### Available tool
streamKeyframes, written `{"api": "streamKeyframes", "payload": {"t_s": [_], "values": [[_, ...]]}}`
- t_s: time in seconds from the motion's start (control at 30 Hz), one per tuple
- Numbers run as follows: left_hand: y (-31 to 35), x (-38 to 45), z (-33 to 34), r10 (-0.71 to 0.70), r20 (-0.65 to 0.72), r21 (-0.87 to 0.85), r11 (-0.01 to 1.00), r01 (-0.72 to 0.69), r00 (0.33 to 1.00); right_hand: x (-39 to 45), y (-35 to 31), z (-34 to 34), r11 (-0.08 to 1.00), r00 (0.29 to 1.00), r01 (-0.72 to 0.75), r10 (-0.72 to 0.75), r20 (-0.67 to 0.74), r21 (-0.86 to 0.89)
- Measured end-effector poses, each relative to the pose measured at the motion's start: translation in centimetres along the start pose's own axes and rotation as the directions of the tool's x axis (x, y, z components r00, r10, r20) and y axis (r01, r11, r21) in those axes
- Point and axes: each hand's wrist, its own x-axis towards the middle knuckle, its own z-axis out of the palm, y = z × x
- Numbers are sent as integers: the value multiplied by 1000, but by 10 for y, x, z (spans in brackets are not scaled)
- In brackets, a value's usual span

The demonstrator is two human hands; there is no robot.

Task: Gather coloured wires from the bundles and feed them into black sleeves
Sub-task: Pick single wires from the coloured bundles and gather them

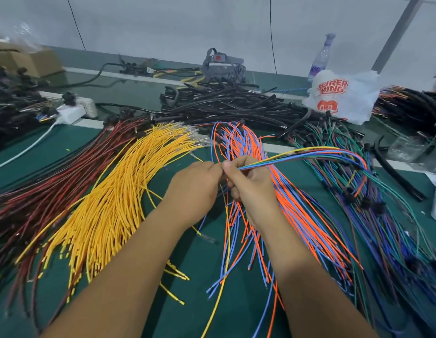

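- Two hands are met at the middle of the green table [195,259], knuckle to knuckle, above the gap between the yellow bundle [109,203] and the orange-blue bundle [280,203].
- A gathered bunch [297,156] of yellow, blue, orange and green wires is gripped in the right hand [248,189]; fingers are curled round it, thumb pressed on top.
- From that fist the bunch is carried up and to the right in a long arc, its long axis running left to right, before it droops onto the mixed bundle [373,215] at the right.
- The bunch's near end is pinched by the left hand [195,189], right beside the right thumb; its fingers are curled in, though exactly how many wires are held cannot be told.
- Loose tails [224,276] of yellow, blue and orange are seen hanging below the hands, pointing down toward the viewer.
- The yellow bundle is fanned out left of the left forearm, running from far right to near left.
- A red bundle [48,191] is laid further left, on the same slant.
- Black sleeves [224,103] are heaped at the far side, well apart from both hands, mostly lying left to right.
- A white bag [346,93] is set to the right of the heap.
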Motion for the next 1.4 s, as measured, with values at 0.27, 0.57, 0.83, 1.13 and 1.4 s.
{"api": "streamKeyframes", "payload": {"t_s": [0.27, 0.57, 0.83, 1.13, 1.4], "values": [[-10, 5, -1, -345, -16, -780, 592, 204, 939, -2, -3, -2, 993, 998, -19, 25, -54, 113], [-14, 13, -10, -467, 355, -915, -349, 200, 810, -6, -1, 13, 990, 988, 28, -48, 146, 136], [-11, 11, -14, -395, 377, -870, -462, 173, 838, -7, 0, 18, 996, 984, 15, -31, 173, 90], [-14, 11, -7, -399, 386, -922, -198, 333, 831, -4, 0, 15, 994, 998, 65, -66, 12, 85], [-23, 8, -5, -378, 467, -884, -176, 434, 799, 0, 4, 7, 995, 992, 92, -90, -86, 24]]}}
